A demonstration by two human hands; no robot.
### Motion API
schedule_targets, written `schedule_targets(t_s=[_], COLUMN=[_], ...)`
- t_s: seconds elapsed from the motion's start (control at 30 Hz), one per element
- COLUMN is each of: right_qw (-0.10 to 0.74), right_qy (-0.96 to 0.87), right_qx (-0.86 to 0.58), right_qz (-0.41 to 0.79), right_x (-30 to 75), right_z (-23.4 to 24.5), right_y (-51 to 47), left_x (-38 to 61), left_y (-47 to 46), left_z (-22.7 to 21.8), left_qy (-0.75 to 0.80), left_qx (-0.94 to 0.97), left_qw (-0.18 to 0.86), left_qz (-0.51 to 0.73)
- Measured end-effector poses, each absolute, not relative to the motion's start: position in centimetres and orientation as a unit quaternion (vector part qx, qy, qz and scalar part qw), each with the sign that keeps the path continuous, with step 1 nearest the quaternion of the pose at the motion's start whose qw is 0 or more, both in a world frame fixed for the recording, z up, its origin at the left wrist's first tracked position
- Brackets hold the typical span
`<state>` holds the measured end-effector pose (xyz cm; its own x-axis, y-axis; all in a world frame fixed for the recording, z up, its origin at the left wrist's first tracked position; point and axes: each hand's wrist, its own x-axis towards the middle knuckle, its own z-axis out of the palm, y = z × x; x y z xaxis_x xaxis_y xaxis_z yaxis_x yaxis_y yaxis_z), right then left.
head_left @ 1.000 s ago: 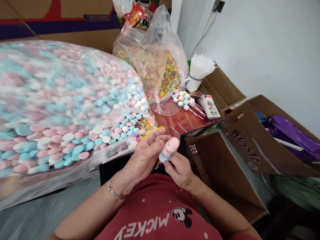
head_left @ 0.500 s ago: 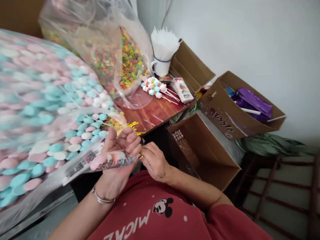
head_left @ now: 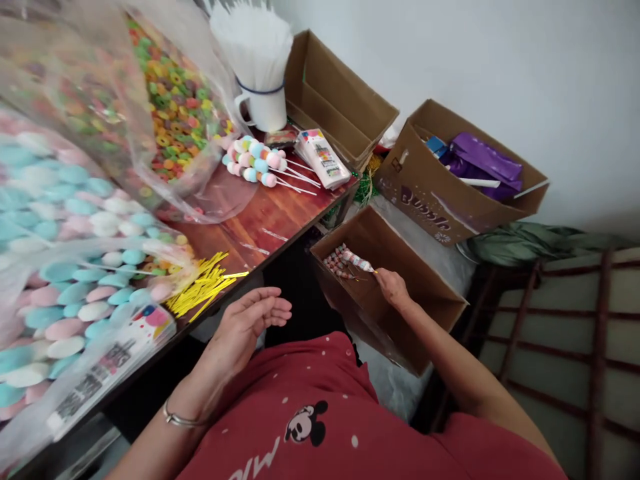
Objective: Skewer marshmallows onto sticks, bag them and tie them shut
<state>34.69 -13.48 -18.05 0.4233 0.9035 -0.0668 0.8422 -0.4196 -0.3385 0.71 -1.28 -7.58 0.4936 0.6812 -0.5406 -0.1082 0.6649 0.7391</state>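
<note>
Reaching over the near cardboard box [head_left: 425, 303], my right hand [head_left: 393, 288] pinches the tied end of a wrapped marshmallow skewer [head_left: 357, 261]. The skewer's candy end points left, toward several other wrapped skewers [head_left: 336, 262] inside the box. My left hand [head_left: 255, 317] is raised in front of the table edge, holding nothing, its fingers stretched out. Closest to it on the table lies a pile of yellow twist ties [head_left: 203, 285]. A stack of printed clear bags [head_left: 115, 367] lies at the near left edge.
Big clear bags of pastel marshmallows [head_left: 75, 293] and coloured candy rings [head_left: 175, 120] cover the table's left. Unwrapped marshmallow skewers [head_left: 255, 160], a printed packet stack [head_left: 323, 160] and a mug [head_left: 267, 107] of white sticks stand behind. Two more boxes, one an open carton [head_left: 420, 193], sit beyond.
My right hand has carried the wrapped skewer from in front of my body rightward into the box. My left hand has let go of it. The view has shifted right.
</note>
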Motion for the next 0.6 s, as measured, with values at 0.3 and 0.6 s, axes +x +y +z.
schedule_targets(t_s=[0.3, 0.6], right_qw=[0.032, -0.078], right_qy=[-0.429, -0.421], right_qx=[-0.879, -0.855], right_qz=[0.208, 0.291], right_x=[33.2, 26.9], right_z=[-21.7, -20.7], right_y=[-15.9, -15.8], left_x=[2.5, 3.9], left_y=[0.0, -0.4], left_z=[-9.9, -10.2], left_qy=[0.472, 0.480], left_qx=[0.345, 0.335], left_qw=[0.795, 0.796], left_qz=[0.164, 0.155])
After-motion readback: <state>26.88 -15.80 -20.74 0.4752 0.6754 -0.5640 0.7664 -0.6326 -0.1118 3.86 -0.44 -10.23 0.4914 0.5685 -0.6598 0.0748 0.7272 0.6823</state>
